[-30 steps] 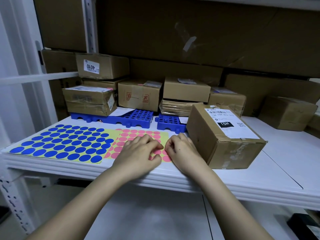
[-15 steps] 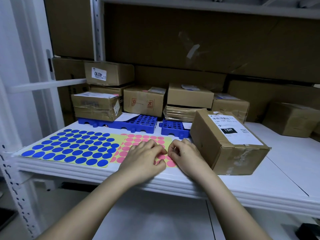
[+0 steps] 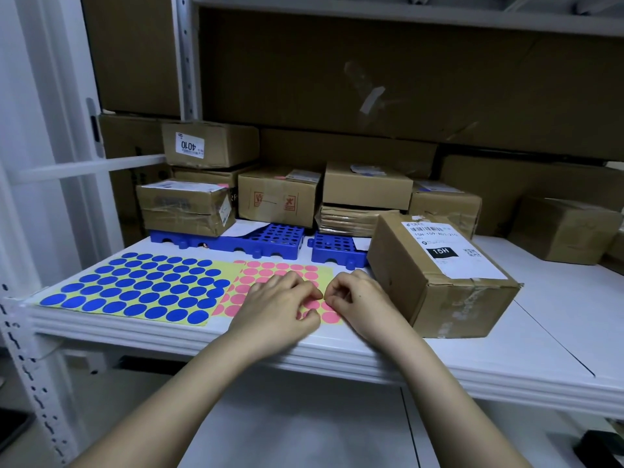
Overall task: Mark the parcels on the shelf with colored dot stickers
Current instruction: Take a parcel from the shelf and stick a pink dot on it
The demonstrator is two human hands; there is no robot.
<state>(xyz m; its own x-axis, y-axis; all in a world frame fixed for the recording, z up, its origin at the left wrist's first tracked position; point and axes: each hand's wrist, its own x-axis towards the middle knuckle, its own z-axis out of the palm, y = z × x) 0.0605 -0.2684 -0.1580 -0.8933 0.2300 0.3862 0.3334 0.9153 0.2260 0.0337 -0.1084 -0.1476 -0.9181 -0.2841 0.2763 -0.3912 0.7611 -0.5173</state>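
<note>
Both hands are working low in the middle of the frame, over the yellow sheet of pink dot stickers [image 3: 270, 282]. The left hand [image 3: 275, 310] is lying on that sheet with its fingers bent, thumb and forefinger closing toward each other at one pink dot. The right hand [image 3: 363, 304] is sitting just beside it, fingers curled in, its fingertips [image 3: 332, 298] nearly meeting those of the left hand; whether either hand is actually pinching a sticker I cannot tell.

Touching the left edge of the pink sheet, the yellow sheet of blue dot stickers [image 3: 138, 288] is lying flat toward the lower left, both sheets resting on the white metal shelf [image 3: 557, 332]. Just right of the right hand, a brown cardboard parcel with a white shipping label [image 3: 442, 275] is sitting at an angle on the shelf.

Behind the sheets, blue perforated plastic trays [image 3: 270, 239] are carrying a row of smaller brown cardboard parcels [image 3: 280, 194] across the middle of the frame, some stacked. Another brown box [image 3: 564, 228] is sitting apart at the right edge, and large brown cartons [image 3: 371, 72] are filling the upper part of the frame.
</note>
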